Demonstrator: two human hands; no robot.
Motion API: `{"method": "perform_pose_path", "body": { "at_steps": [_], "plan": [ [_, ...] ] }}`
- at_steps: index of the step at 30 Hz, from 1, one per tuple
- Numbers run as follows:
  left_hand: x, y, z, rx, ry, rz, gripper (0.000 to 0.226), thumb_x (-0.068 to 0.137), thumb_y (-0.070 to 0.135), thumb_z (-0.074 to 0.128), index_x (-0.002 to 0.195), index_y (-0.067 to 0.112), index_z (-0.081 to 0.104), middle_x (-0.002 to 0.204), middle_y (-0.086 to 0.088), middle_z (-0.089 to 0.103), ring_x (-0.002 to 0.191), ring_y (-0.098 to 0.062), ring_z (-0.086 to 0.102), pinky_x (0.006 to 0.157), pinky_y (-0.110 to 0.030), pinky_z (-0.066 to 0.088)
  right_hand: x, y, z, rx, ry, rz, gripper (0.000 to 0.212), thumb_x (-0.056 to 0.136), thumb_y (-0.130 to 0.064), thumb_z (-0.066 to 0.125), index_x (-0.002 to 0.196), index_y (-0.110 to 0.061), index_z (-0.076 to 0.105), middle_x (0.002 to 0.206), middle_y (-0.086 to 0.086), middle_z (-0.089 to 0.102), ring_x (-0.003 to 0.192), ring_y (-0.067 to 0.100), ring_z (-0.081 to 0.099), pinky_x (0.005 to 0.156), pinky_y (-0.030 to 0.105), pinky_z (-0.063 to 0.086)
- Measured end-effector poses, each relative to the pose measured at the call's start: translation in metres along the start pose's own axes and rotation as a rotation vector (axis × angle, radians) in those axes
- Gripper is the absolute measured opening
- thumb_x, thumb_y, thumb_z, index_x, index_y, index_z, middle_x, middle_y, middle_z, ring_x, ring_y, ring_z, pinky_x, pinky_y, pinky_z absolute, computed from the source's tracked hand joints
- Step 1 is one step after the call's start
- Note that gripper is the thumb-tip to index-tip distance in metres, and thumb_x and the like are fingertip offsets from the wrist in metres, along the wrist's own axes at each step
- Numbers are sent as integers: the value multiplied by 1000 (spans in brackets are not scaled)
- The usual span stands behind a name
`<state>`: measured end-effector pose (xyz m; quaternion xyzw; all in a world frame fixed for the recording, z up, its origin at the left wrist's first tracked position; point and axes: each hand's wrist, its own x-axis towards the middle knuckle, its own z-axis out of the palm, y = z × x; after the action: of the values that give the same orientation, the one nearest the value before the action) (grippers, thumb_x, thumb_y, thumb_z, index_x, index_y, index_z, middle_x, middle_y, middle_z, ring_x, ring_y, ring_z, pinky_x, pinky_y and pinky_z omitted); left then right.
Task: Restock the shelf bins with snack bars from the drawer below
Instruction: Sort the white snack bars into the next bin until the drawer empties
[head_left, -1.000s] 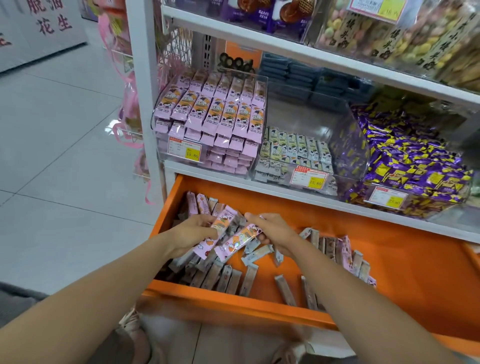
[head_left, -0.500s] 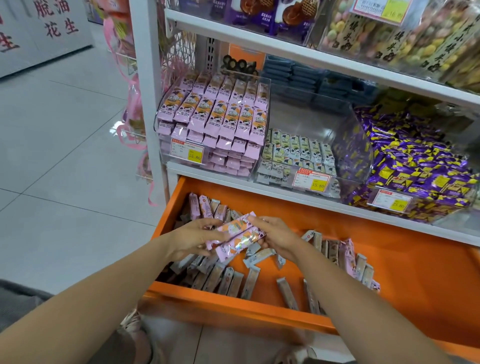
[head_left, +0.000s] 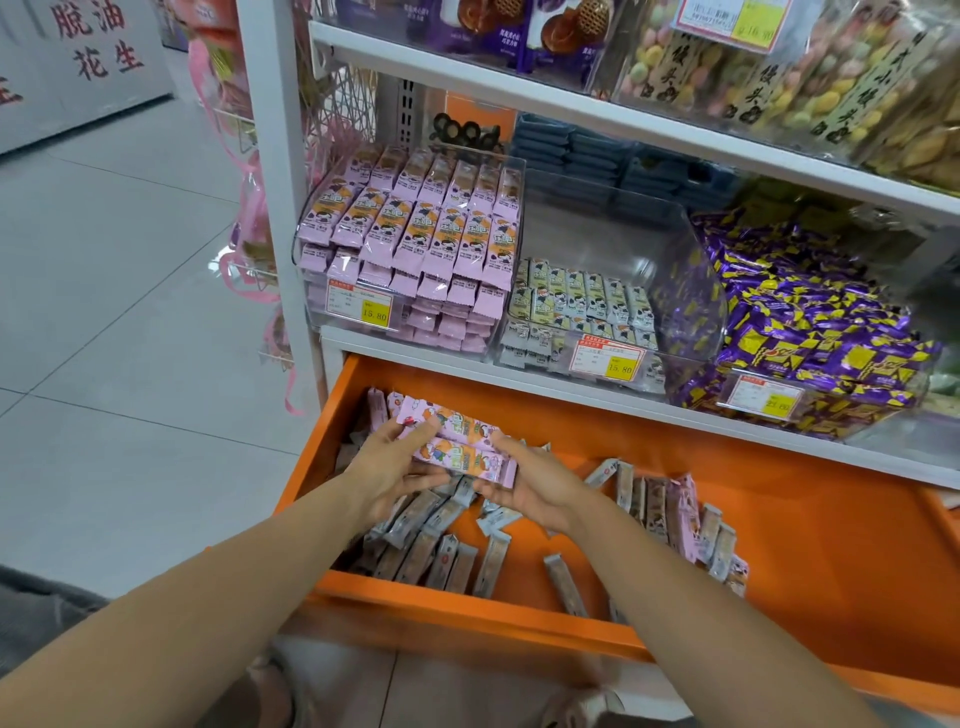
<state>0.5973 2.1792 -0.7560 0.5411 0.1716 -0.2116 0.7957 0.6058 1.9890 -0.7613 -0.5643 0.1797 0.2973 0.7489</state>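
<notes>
Pink-wrapped snack bars (head_left: 457, 423), two of them showing, are being held side by side above the left part of the orange drawer (head_left: 467, 616). A second ago they were being fanned apart at a slant, low against the heap. Now they are being squared together lengthwise and carried slightly higher. The left hand (head_left: 387, 470) is being kept clamped on their left ends, thumb on top and fingers curled beneath. The right hand (head_left: 535, 491) is being closed round their right ends.

Beneath them, loose bars (head_left: 431, 556) in grey and brown wrappers are being left lying in the drawer, some flat and some on edge, with a further cluster (head_left: 675, 514) to the right. Both forearms are being reached across the drawer's front rim, and part of the heap is being hidden by them.

Directly above, past the white shelf edge (head_left: 571, 387), a clear bin (head_left: 318, 291) is being kept packed to its top with rows of matching pink bars, a price label (head_left: 358, 306) on its front. Just beside it, a second clear bin (head_left: 691, 270) is being occupied only low down by cream-wrapped bars (head_left: 576, 301). Purple-and-yellow sweets (head_left: 810, 332) are being displayed in a heap further right.
</notes>
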Motion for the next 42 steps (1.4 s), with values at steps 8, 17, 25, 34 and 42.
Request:
{"method": "perform_pose_path", "body": {
  "at_steps": [8, 17, 25, 34, 42],
  "plan": [
    [-1, 17, -9, 188, 18, 14, 18, 94, 21, 62, 104, 6, 62, 103, -16, 71, 82, -23, 71, 67, -26, 61, -10, 4, 3, -211, -42, -89, 66, 89, -38, 64, 142, -10, 37, 138, 14, 52, 116, 29, 61, 88, 39, 57],
    [-1, 42, -15, 179, 27, -19, 27, 91, 21, 66, 107, -1, 61, 108, -23, 69, 86, -26, 72, 62, -28, 61, -17, 1, 15, -823, 38, -611, 63, 75, -28, 84, 126, -37, 48, 131, -6, 48, 119, 7, 50, 95, 30, 49],
    [-21, 84, -5, 213, -40, 82, 36, 92, 25, 66, 114, -4, 64, 92, -15, 72, 71, -20, 71, 64, -27, 60, -38, -26, 48, -910, 43, -827, 43, 90, -37, 68, 127, -30, 49, 133, -9, 40, 125, -6, 39, 102, 11, 30],
    [-41, 156, 20, 166, -116, 262, 39, 93, 41, 60, 112, 7, 61, 72, -6, 66, 55, -15, 63, 56, -23, 56, -58, -94, 80, -808, 226, -1078, 31, 90, -39, 64, 117, -23, 59, 123, -6, 56, 119, 2, 49, 99, 16, 37],
    [-9, 191, 11, 875, 174, 822, 29, 100, 27, 52, 123, 10, 60, 125, -4, 59, 109, -16, 55, 92, -26, 40, -19, -161, 94, -707, 624, -1089, 23, 90, -30, 66, 110, -21, 58, 120, 3, 54, 106, 9, 47, 80, 14, 34]
  ]
}}
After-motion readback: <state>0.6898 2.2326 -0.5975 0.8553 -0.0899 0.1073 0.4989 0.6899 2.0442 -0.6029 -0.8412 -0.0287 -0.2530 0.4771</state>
